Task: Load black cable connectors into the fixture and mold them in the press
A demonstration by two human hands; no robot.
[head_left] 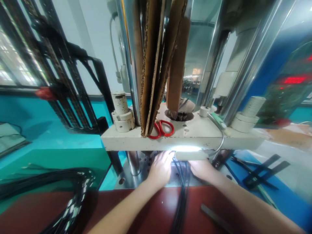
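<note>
My left hand [160, 169] reaches under the upper plate [182, 142] of a press. Its fingers are bent together beside the thin black cables [182, 182], and glare hides what is between the tips. On the other side of the cables is my right hand [201, 168], its fingers hidden behind a lamp [191, 155] that shines brightly under the plate's edge. The cables run from between my hands toward me over a dark red table surface [151, 214]. Below the hands lies the metal lower plate [122, 182] of the press.
Red-handled scissors [167, 128] and upright cardboard sheets [153, 71] rest on the upper plate between steel columns. A bundle of black cables [80, 185] lies at left. A grey bar [214, 217] sits front right; dark flat strips [265, 172] lie on a blue surface.
</note>
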